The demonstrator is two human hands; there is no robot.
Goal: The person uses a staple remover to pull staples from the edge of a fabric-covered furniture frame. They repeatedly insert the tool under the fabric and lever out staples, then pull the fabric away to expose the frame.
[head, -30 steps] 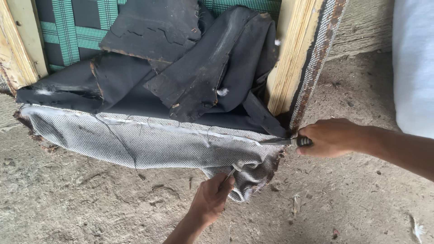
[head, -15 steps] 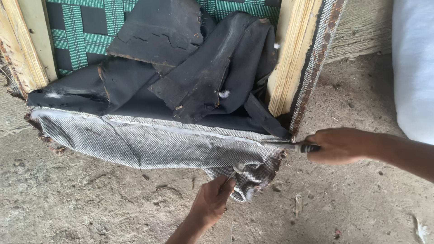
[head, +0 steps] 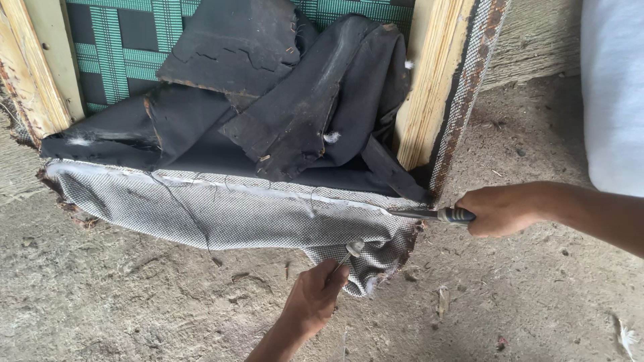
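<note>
- Where the grey woven upholstery fabric [head: 228, 211] hangs off the bottom of the wooden frame [head: 422, 87], I see my left hand [head: 315, 295] closed on its lower corner, fingers pinched tight around a small bunched fold of the cloth.
- My right hand [head: 500, 209] is fisted around the striped handle of a thin metal tool [head: 429, 214]; the tip lies at the fabric's right edge, just beside the frame post.
- The fabric sags from left to right along the frame's lower edge, with its frayed corner drooping onto the concrete floor [head: 134, 302].
- Above it, torn black lining sheets [head: 268, 100] lie folded over one another, with bits of white fluff caught on them.
- Behind the lining I see green and dark webbing [head: 114, 40] stretched across the frame.
- A white padded piece [head: 614, 87] stands at the far right, well apart from both hands.
</note>
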